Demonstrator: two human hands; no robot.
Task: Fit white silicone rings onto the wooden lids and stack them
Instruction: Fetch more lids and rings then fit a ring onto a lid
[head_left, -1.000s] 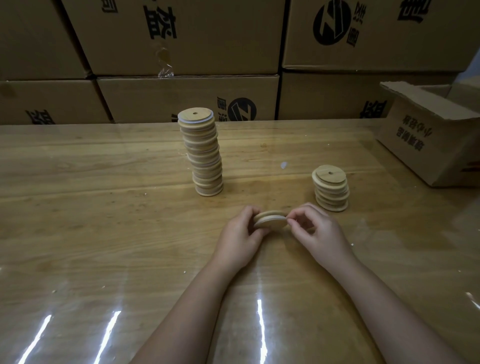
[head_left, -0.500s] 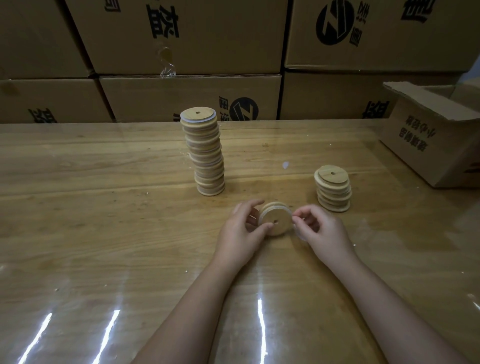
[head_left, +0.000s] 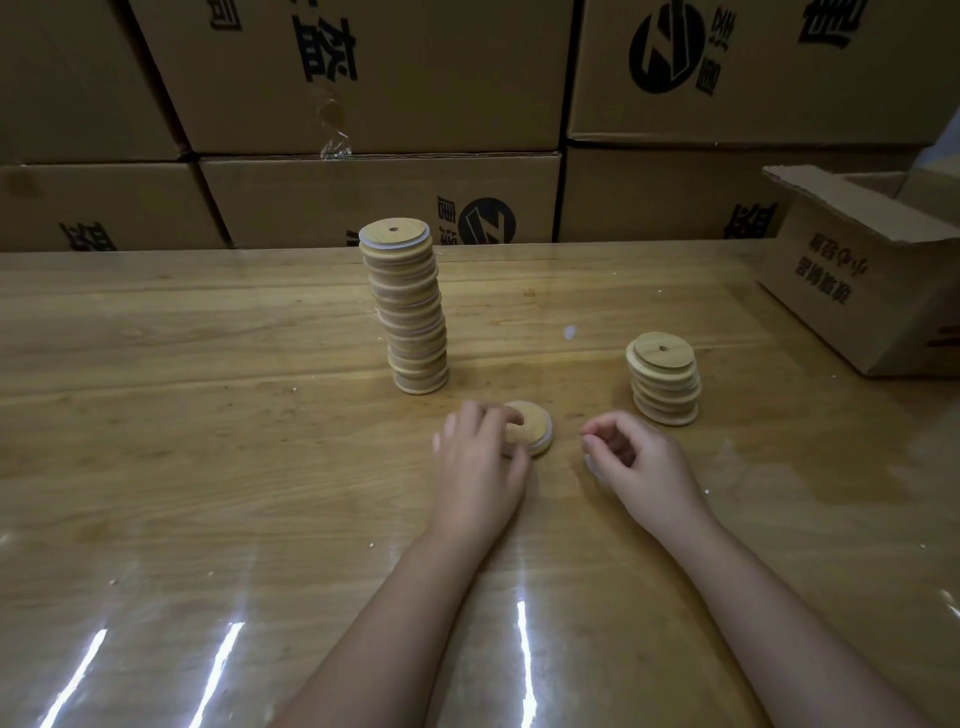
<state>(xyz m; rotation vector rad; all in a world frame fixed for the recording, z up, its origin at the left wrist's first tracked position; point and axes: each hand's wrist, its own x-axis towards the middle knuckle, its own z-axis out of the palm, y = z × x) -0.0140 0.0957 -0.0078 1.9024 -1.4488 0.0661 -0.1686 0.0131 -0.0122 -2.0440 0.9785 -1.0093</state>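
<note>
Two stacks of lids: tall stack (head_left: 415, 312), short stack (head_left: 665, 384). Left hand (head_left: 478, 467) grips a lid (head_left: 535, 426); right hand (head_left: 639, 462) curls, hold unclear. Boxes (head_left: 363, 78) bear upside-down Chinese print.

Both your bare forearms reach in from the near edge, angling toward the middle. Your left hand (head_left: 480, 457) lies palm down, fingers curled over a wooden lid (head_left: 535, 427). Your right hand (head_left: 641, 462), apart to its right, curls its fingers toward the thumb; whether they pinch anything is unclear.
</note>
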